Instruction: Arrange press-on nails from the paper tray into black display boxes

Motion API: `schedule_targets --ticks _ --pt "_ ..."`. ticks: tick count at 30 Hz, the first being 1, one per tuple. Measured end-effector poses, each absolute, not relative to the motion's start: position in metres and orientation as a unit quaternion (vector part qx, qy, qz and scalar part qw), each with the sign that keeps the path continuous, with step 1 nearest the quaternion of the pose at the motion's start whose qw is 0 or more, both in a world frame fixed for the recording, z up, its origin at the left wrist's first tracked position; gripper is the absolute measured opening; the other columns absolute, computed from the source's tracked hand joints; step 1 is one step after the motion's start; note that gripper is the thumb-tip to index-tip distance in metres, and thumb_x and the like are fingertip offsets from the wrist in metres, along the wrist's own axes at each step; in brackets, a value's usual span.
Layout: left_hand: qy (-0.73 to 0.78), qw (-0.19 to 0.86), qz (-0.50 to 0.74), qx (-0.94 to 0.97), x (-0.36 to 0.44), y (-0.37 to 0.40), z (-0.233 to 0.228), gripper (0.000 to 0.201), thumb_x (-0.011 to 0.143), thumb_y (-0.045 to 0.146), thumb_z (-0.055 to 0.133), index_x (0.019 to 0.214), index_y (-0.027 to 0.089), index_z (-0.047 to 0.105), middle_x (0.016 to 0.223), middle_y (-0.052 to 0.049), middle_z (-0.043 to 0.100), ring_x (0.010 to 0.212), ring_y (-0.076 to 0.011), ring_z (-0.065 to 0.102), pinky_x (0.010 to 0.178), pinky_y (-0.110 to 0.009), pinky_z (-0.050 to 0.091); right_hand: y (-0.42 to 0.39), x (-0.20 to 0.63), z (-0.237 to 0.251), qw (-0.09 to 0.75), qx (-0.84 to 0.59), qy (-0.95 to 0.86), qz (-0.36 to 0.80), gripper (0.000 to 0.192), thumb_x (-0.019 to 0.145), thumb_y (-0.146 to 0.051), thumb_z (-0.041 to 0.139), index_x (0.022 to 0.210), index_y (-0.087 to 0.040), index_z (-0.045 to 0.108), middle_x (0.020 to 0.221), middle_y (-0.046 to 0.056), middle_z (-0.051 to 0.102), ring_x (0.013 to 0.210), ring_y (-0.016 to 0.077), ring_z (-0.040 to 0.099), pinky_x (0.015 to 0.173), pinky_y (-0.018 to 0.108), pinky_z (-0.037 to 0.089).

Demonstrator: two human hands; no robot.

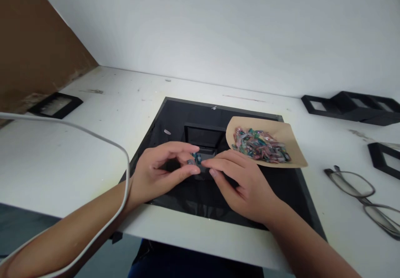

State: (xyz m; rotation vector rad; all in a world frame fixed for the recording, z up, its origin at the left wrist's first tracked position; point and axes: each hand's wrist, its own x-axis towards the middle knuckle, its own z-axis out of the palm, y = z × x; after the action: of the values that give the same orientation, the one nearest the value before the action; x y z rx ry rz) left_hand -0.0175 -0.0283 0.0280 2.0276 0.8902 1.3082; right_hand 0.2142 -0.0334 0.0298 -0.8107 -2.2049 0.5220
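Observation:
Small glossy teal pieces shaped like press-on nails point(197, 158) show between the fingers of my left hand point(165, 167), which is curled with thumb and forefinger on either side of them. My right hand point(240, 182) meets them from the right, thumb and fingertips pinched close together. Whatever lies in that pinch is too small to make out. Beneath and just beyond the fingertips is a black box point(204, 137), partly hidden by both hands. Beside my right hand, a tan paper tray point(292, 138) bears a heap of pink, green and teal press-on nails point(261, 144).
A black mat point(181, 205) covers the middle of the white table point(78, 157). One pale nail point(167, 132) lies on it. Black window frames point(346, 105) stand back right, another frame point(54, 105) at left. Eyeglasses point(359, 190) rest at right. A white cable point(103, 138) crosses my left forearm.

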Motion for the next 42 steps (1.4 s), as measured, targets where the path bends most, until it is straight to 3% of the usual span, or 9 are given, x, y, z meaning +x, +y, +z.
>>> schedule_targets --ticks 4,13,18,22,27,32,36,39,42 --pt "0.298 0.406 0.427 0.751 -0.018 -0.029 0.022 0.051 0.091 0.011 0.071 0.137 0.026 0.057 0.082 0.003 0.075 0.071 -0.0068 0.071 0.069 -0.013 0.057 -0.034 0.214 0.029 0.362 -0.312 -0.858 0.188 0.025 0.094 -0.015 0.062 0.119 -0.017 0.067 0.101 0.005 0.072 0.089 0.0177 0.063 0.079 0.035 0.050" --pt "0.361 0.424 0.359 0.749 -0.018 -0.029 0.021 0.057 0.096 0.018 0.065 0.149 0.029 0.048 0.077 0.004 0.074 0.065 -0.0069 0.066 0.063 -0.014 0.053 -0.035 0.211 0.025 0.343 -0.318 -0.868 0.166 0.035 0.091 -0.041 0.074 0.114 -0.015 0.071 0.098 0.006 0.074 0.086 0.0194 0.064 0.079 0.035 0.048" --pt "0.401 0.432 0.340 0.733 -0.014 -0.028 0.023 0.035 0.091 0.025 0.072 0.125 0.022 0.070 0.068 0.002 0.075 0.055 -0.0075 0.063 0.054 -0.015 0.050 -0.038 0.208 0.023 0.333 -0.324 -0.878 0.118 0.020 0.097 -0.032 0.066 0.104 -0.014 0.073 0.072 -0.001 0.069 0.064 0.0139 0.058 0.063 0.031 0.039" --pt "0.410 0.508 0.364 0.664 -0.011 -0.029 0.023 0.037 0.088 0.030 0.077 0.123 0.020 0.072 0.072 0.000 0.076 0.055 -0.0085 0.064 0.056 -0.017 0.053 -0.039 0.208 0.023 0.336 -0.321 -0.882 0.076 0.019 0.099 -0.029 0.062 0.093 -0.015 0.073 0.062 -0.003 0.063 0.055 0.0126 0.052 0.058 0.031 0.034" --pt "0.382 0.562 0.316 0.663 -0.015 -0.029 0.019 0.051 0.097 0.029 0.066 0.146 0.029 0.054 0.072 0.003 0.071 0.058 -0.0063 0.061 0.059 -0.015 0.052 -0.040 0.208 0.024 0.326 -0.310 -0.885 0.120 0.027 0.100 -0.034 0.062 0.113 -0.012 0.071 0.071 -0.002 0.070 0.059 0.0124 0.056 0.060 0.029 0.037" --pt "0.333 0.565 0.325 0.682 -0.016 -0.026 0.013 0.057 0.103 0.026 0.055 0.156 0.032 0.037 0.095 -0.002 0.073 0.075 -0.0084 0.066 0.073 -0.019 0.057 -0.041 0.210 0.024 0.321 -0.322 -0.884 0.110 0.028 0.100 -0.026 0.060 0.124 -0.014 0.066 0.077 -0.002 0.074 0.060 0.0125 0.059 0.060 0.029 0.037" --pt "0.343 0.553 0.325 0.686 -0.015 -0.025 0.013 0.064 0.099 0.024 0.061 0.158 0.027 0.036 0.095 -0.003 0.076 0.083 -0.0116 0.070 0.081 -0.023 0.058 -0.042 0.213 0.025 0.303 -0.330 -0.891 0.078 0.023 0.101 -0.031 0.059 0.115 -0.016 0.069 0.070 -0.003 0.071 0.058 0.0136 0.059 0.059 0.031 0.035" --pt "0.370 0.548 0.339 0.669 -0.013 -0.024 0.015 0.069 0.095 0.024 0.068 0.157 0.023 0.037 0.086 -0.002 0.078 0.069 -0.0100 0.067 0.069 -0.021 0.056 -0.043 0.213 0.026 0.292 -0.340 -0.890 0.087 0.024 0.102 -0.032 0.057 0.115 -0.015 0.069 0.076 -0.001 0.074 0.062 0.0143 0.063 0.059 0.031 0.036" --pt "0.391 0.540 0.356 0.655 -0.009 -0.024 0.015 0.066 0.090 0.024 0.074 0.151 0.021 0.048 0.078 0.000 0.077 0.059 -0.0075 0.061 0.059 -0.017 0.052 -0.044 0.213 0.027 0.270 -0.340 -0.898 0.068 0.027 0.104 -0.030 0.052 0.119 -0.014 0.067 0.078 0.001 0.075 0.063 0.0159 0.064 0.058 0.033 0.035"
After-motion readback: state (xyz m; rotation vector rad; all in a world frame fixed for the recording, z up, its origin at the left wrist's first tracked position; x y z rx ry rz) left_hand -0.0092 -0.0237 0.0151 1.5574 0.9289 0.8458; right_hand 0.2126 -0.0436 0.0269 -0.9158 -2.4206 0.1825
